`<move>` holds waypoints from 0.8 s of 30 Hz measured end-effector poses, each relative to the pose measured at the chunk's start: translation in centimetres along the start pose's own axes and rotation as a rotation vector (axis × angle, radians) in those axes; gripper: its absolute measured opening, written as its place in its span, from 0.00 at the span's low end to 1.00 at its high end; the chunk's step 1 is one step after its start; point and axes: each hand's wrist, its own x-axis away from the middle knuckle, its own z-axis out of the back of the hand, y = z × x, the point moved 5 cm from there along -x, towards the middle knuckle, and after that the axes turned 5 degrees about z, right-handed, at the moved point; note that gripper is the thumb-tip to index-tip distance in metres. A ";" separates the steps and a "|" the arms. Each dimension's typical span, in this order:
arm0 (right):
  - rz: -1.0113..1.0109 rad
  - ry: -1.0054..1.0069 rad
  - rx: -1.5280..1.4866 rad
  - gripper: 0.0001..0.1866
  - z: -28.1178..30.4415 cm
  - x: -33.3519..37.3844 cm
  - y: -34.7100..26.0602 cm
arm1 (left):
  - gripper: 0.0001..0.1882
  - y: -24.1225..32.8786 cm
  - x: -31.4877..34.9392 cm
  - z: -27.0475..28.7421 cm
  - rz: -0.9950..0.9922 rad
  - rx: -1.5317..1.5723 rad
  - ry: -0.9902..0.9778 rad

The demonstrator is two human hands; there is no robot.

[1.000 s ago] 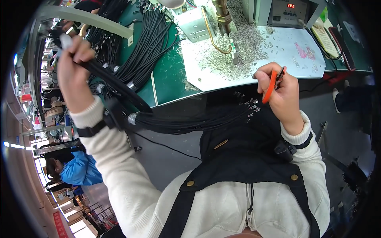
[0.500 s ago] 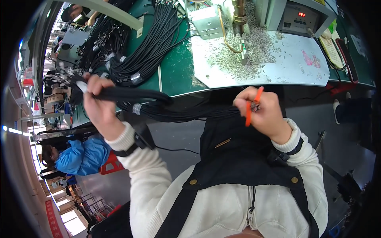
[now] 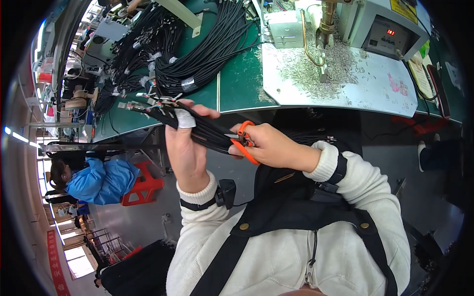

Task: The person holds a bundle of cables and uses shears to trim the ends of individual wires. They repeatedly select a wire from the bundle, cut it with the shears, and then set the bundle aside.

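Observation:
My left hand (image 3: pixel 186 155) grips a bundle of black cables (image 3: pixel 210 135) just over the table's front edge. White tape (image 3: pixel 184 119) wraps the bundle near the thumb. Loose cable ends with small metal connectors (image 3: pixel 158 102) fan out beyond it to the left. Orange-handled scissors (image 3: pixel 245 148) are in my right hand (image 3: pixel 269 143), the fingers closed round the handles. Their grey blade points left and lies close against the cables; whether it touches them I cannot tell. Other black cables (image 3: pixel 308 138) lie across my lap, partly hidden behind the right forearm.
Taped black cable coils (image 3: pixel 197 69) cover the green table (image 3: pixel 242 93) at the back left. A white board (image 3: pixel 365 93) strewn with small metal pieces sits under a press (image 3: pixel 325 29). A control box (image 3: pixel 390 34) stands right of it. A person in blue (image 3: pixel 101 180) sits at far left.
My right hand has moved left with the scissors, up to the cable bundle. The left hand has shifted right and turned, bringing the tape and connectors into plainer sight.

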 end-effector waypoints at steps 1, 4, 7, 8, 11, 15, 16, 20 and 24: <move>0.051 0.087 0.068 0.11 0.4 0.0 -0.2 | 0.14 -0.3 0.1 -0.4 0.000 0.000 -0.005; 0.094 0.187 0.080 0.10 0.6 -0.4 -0.5 | 0.15 -2.1 1.2 -2.3 0.093 -0.281 0.078; 0.169 0.303 0.097 0.09 1.4 0.2 -0.1 | 0.16 -2.0 1.3 -1.9 0.137 -0.346 0.043; 0.224 0.359 0.102 0.08 1.8 0.6 0.1 | 0.16 -1.9 1.2 -1.6 0.159 -0.380 0.030; 0.251 0.416 0.088 0.09 3.3 1.6 -1.0 | 0.18 0.7 0.3 2.0 0.025 -0.160 0.255; 0.128 0.423 0.012 0.10 3.8 1.8 -0.8 | 0.19 -2.1 0.7 1.3 0.066 -0.160 0.133; 0.075 0.421 -0.037 0.10 3.7 1.8 -0.2 | 0.19 -3.3 1.0 0.0 0.115 -0.220 0.020; -0.029 0.320 0.029 0.10 4.0 2.0 0.1 | 0.18 -4.3 0.4 -5.8 0.082 -0.200 0.022; 0.033 0.360 -0.023 0.10 4.2 2.6 0.0 | 0.16 -4.2 -0.1 -5.3 0.075 -0.404 -0.081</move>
